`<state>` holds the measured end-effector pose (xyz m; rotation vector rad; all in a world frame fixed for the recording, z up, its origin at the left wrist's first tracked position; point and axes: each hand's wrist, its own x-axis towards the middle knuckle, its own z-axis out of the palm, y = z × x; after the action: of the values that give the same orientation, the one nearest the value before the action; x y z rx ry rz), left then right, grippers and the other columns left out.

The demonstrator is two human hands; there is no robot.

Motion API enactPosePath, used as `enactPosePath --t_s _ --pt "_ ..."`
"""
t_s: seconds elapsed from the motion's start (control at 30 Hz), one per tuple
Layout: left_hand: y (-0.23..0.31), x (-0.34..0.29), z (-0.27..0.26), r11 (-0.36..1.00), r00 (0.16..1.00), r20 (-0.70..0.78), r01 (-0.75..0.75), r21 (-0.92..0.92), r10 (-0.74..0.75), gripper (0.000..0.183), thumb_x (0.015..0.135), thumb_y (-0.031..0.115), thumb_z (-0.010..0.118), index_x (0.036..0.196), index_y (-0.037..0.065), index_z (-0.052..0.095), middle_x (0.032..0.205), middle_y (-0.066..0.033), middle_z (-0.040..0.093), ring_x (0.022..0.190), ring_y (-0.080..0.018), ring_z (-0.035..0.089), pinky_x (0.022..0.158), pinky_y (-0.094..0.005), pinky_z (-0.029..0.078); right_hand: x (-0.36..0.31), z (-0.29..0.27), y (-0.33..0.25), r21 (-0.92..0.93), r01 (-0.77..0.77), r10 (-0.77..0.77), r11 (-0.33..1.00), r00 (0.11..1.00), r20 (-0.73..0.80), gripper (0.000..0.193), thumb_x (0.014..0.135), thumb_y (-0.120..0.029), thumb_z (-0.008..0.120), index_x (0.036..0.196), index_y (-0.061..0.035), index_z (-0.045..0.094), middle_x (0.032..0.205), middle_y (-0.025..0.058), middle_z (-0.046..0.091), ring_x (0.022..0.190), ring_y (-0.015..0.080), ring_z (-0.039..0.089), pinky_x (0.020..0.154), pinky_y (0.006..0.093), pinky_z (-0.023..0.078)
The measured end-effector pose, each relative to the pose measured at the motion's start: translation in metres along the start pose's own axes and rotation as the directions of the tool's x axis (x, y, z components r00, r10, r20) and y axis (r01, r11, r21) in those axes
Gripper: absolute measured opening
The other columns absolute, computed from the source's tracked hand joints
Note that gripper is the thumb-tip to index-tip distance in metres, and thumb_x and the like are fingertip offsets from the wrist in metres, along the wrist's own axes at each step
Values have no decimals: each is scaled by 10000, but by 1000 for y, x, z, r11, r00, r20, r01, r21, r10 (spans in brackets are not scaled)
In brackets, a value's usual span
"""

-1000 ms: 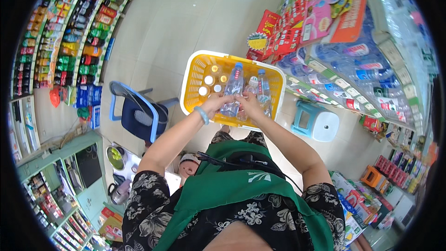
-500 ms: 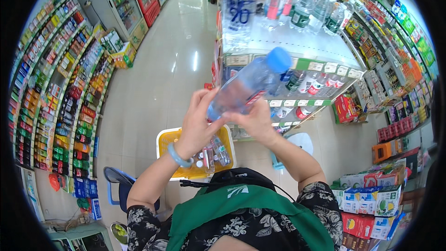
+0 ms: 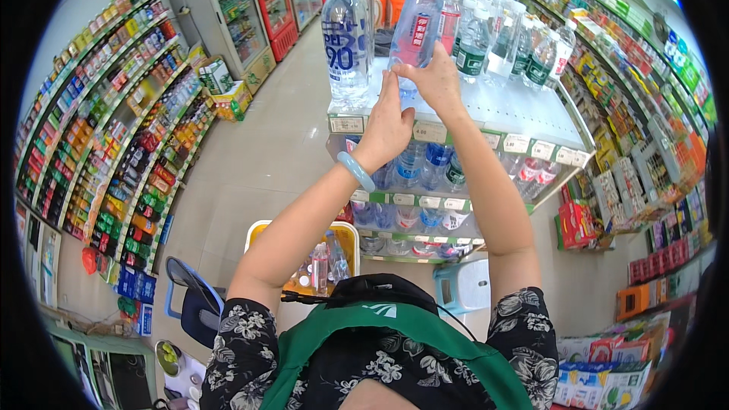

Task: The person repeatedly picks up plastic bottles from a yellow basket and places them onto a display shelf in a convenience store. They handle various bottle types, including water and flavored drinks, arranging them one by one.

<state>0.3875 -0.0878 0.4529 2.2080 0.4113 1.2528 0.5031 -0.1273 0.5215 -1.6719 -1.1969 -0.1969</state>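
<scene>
Up at twelve o'clock, right hand (image 3: 439, 80) fingers wrap the upright bottle (image 3: 415, 26) on the shelf (image 3: 524, 110), while left hand (image 3: 386, 127) fingers, loosely open, touch its base.

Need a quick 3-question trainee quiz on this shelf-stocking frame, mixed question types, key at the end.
1. True or false: the blue-capped water bottle stands upright on the top shelf.
2. Multiple choice: where is the yellow basket? A) on the top shelf B) low down, below the person's arms C) in the left hand
3. Short answer: which hand grips the bottle's lower part, and where is the other hand?

Key
1. True.
2. B; it holds more bottles.
3. The right hand grips the lower part; the left hand, with a pale bangle on its wrist, has its fingers up by the bottle's base at the shelf's front edge.
</scene>
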Motion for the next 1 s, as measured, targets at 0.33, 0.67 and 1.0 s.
enactPosePath --t_s 0.33,0.67,1.0 --pt "-25 36 9 954 961 47 277 -119 -273 665 781 21 462 1391 -65 213 996 -205 571 853 -220 548 777 -311 429 33 40 16 -79 -128 133 989 989 57 842 621 -367 786 1255 43 413 1108 245 594 1033 358 580 869 397 449" --pt "-24 40 -7 971 986 -56 144 -190 -157 566 758 18 442 1311 -72 363 1121 -269 560 1048 -354 548 887 -370 411 44 67 40 -139 160 -175 977 980 -99 731 702 -334 737 1250 26 417 1035 265 605 956 433 581 817 445 464" --pt "-32 -82 -135 876 899 384 348 -334 -210 247 863 72 527 1077 -11 616 910 -66 662 814 -98 609 743 -248 498 -147 76 -48 113 350 -353 930 936 5 166 795 -67 671 946 -8 632 862 106 637 769 168 619 644 278 507"
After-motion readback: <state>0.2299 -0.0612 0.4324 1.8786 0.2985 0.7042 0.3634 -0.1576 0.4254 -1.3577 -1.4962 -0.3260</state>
